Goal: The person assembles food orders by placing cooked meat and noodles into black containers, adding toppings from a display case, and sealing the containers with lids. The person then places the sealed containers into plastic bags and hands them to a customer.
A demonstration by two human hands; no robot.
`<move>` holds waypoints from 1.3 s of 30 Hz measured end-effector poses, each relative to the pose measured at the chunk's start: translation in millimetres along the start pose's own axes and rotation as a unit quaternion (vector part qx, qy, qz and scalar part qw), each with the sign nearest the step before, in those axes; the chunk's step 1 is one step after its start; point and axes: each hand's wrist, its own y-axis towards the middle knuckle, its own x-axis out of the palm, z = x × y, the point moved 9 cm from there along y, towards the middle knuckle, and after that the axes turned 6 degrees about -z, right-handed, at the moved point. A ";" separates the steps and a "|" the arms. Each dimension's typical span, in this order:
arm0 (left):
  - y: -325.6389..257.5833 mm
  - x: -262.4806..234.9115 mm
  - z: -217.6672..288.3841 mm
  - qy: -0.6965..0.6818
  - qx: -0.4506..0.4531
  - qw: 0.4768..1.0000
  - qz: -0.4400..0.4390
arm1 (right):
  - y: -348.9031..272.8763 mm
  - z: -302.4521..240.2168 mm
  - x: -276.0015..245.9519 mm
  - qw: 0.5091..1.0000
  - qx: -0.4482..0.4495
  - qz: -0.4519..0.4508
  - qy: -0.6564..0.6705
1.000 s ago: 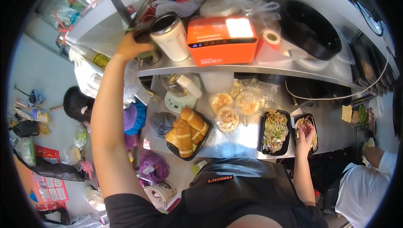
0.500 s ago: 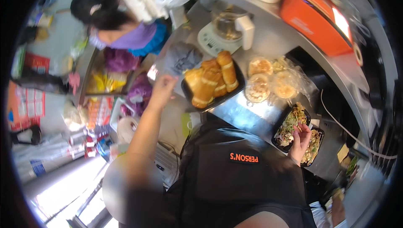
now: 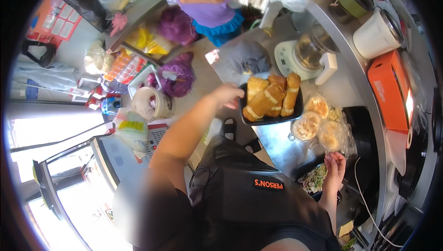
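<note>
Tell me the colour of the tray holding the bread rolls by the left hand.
Black tray, seen in the head view, touched by the left hand.

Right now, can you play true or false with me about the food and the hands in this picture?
1. The left hand is at the edge of the black tray of golden rolls. True.
2. The rolls lie on a white plate. False: they lie in a black tray.
3. The right hand is beside a dark container of salad-like food. True.
4. The orange box sits on the floor. False: it sits up on the metal shelf, next to a white pot.
5. The round flatbreads are wrapped in clear plastic. True.
6. The right hand is holding a roll. False: it is far from the rolls, near the salad container.
</note>
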 end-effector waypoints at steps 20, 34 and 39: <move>-19.3 -29.2 -19.6 -0.132 0.040 0.985 -0.102 | -28.1 16.0 167.4 0.991 0.032 0.127 0.032; -99.7 -289.3 -0.7 -0.252 0.066 0.964 -0.045 | -0.4 45.0 286.9 0.988 0.086 0.119 0.042; -175.8 -427.9 -37.1 -0.336 0.119 0.921 0.156 | 71.3 44.6 332.3 0.995 0.100 0.016 0.005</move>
